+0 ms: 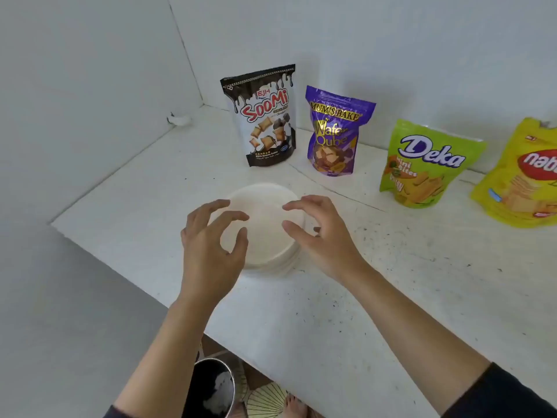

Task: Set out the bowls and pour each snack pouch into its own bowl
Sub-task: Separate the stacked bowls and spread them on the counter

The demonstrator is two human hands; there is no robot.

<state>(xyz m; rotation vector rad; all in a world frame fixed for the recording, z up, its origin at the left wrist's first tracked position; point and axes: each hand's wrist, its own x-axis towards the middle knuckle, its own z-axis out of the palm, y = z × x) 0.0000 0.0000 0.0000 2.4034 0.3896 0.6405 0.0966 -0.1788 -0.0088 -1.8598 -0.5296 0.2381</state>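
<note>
Bowls stacked mid-frame are looking light, stiff, rim-grippable; left hand and right hand are hovering loosely curled, empty.

Soomi pouch; Mum's Bake pouch; Deka pouch

One wide-angle camera, worn on the head, looks forward and down from just over the front edge of the counter, near its surface, facing the back wall and the far left corner.
</note>
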